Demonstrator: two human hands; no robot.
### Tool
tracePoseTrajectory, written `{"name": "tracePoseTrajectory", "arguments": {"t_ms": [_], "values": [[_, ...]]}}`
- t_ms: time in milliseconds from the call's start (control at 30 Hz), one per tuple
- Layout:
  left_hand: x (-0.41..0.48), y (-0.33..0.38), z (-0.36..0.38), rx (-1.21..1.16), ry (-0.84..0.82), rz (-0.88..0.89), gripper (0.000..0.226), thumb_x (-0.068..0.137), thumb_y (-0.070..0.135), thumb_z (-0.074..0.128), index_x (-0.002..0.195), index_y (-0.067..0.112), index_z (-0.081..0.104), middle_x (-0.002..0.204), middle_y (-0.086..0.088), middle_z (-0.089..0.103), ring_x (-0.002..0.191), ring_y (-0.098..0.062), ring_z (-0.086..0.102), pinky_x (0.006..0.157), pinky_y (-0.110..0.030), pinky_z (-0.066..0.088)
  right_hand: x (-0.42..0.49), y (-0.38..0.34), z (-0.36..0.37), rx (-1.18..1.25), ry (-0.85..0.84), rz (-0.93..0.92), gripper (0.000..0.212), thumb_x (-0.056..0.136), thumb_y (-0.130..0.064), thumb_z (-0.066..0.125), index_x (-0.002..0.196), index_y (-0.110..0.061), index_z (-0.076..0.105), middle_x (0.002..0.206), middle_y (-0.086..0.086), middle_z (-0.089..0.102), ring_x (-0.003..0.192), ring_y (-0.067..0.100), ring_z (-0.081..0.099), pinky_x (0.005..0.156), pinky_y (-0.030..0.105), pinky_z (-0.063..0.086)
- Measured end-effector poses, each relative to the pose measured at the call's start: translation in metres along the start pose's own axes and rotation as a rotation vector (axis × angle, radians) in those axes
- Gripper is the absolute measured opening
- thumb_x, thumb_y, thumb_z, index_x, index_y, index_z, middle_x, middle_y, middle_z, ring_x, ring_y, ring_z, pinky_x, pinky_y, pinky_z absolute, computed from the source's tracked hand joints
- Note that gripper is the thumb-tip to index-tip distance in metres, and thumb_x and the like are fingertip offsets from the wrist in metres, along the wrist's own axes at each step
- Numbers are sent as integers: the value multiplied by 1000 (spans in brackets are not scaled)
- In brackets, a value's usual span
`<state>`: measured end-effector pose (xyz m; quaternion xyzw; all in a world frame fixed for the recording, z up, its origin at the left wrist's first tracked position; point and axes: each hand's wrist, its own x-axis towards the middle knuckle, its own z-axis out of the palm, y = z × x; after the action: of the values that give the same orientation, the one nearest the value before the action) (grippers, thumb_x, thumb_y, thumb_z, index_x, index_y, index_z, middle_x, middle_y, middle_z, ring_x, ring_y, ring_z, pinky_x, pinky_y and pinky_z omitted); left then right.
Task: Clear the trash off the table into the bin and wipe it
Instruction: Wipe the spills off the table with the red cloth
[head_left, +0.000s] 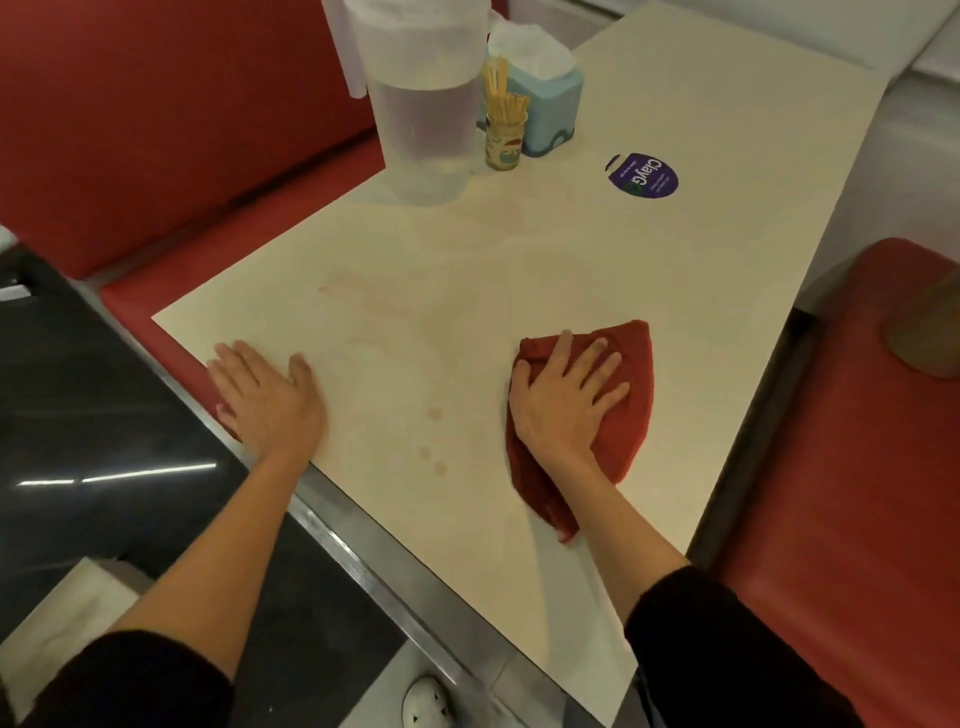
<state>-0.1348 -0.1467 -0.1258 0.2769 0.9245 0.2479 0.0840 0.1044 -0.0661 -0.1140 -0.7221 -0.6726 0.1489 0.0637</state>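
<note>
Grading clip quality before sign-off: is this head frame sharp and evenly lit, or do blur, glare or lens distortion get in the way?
Head view: soft overall, the left hand slightly smeared, the right hand on the red cloth crisper; warm, even light on the table, faint stains visible; white glare streaks on the dark glossy surface at left; wide-angle bowing bends the table edges.
</note>
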Motion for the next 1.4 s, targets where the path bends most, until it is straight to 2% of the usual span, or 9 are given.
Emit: {"name": "tracePoseTrajectory", "arguments": {"t_ms": [133, 267, 433, 533, 633, 833, 1033, 1167, 1400], "values": [[4, -5, 9, -44, 75, 45, 64, 105, 37, 29, 152, -3, 10, 161, -18, 4, 149, -32, -1, 122, -41, 1, 21, -41, 10, -19, -11, -48, 72, 98, -46, 29, 154, -10, 3, 157, 28, -6, 145, 44, -10, 115, 59, -6], [3, -3, 8, -3, 101, 77, 62, 105, 34, 26, 151, -6, 11, 160, -22, 7, 149, -33, 1, 122, -40, -1, -24, -65, 28, 8, -77, -386, 68, 99, -46, 29, 155, -15, 5, 160, 19, -2, 148, 34, -6, 119, 51, -4], [5, -8, 13, -7, 109, 81, 64, 105, 36, 24, 151, -6, 10, 160, -22, 6, 149, -31, 0, 120, -34, -10, -93, -2, 11, -9, -209, -720, 63, 94, -61, 25, 152, -41, 11, 162, -4, 0, 148, 14, -6, 120, 42, -4], [6, -10, 14, -79, 120, 68, 63, 105, 37, 26, 152, -3, 10, 161, -18, 5, 150, -29, -3, 112, -22, -17, -83, 51, -10, -138, -177, -566, 65, 85, -72, 16, 146, -55, 3, 160, -11, -7, 148, 15, -9, 117, 41, -7], [5, -8, 13, -162, 120, 67, 62, 105, 35, 30, 152, -1, 11, 162, -15, 5, 150, -29, -4, 116, -27, -10, -37, 70, -24, -165, -142, -347, 64, 84, -72, 12, 145, -56, -2, 162, -6, -5, 149, 21, -8, 117, 48, -5], [5, -10, 13, -227, 131, 65, 61, 105, 33, 33, 152, -1, 14, 162, -15, 7, 150, -29, -3, 119, -31, -2, 29, 10, -9, -56, -98, -146, 58, 97, -57, 24, 151, -44, 6, 163, 3, -4, 148, 28, -10, 116, 56, -7], [5, -10, 11, -243, 120, 67, 61, 105, 33, 33, 152, -1, 14, 162, -14, 6, 150, -29, -3, 119, -31, -2, -45, -80, 30, -2, -141, -419, 56, 99, -51, 29, 151, -43, 10, 163, 1, -1, 149, 27, -6, 117, 51, -6], [2, -9, 9, -252, 96, 73, 61, 105, 33, 31, 152, -2, 14, 162, -14, 5, 150, -29, -5, 120, -32, -3, -97, -47, 23, -39, -211, -653, 55, 98, -57, 25, 149, -51, 5, 162, -8, -5, 149, 16, -10, 119, 44, -10], [4, -7, 9, -52, 61, 72, 60, 106, 32, 25, 152, -3, 10, 161, -20, 6, 150, -32, 0, 120, -47, 1, -59, 73, -25, -148, -146, -281, 57, 89, -70, 11, 142, -60, -6, 162, -7, -8, 149, 18, -11, 118, 47, -6]]}}
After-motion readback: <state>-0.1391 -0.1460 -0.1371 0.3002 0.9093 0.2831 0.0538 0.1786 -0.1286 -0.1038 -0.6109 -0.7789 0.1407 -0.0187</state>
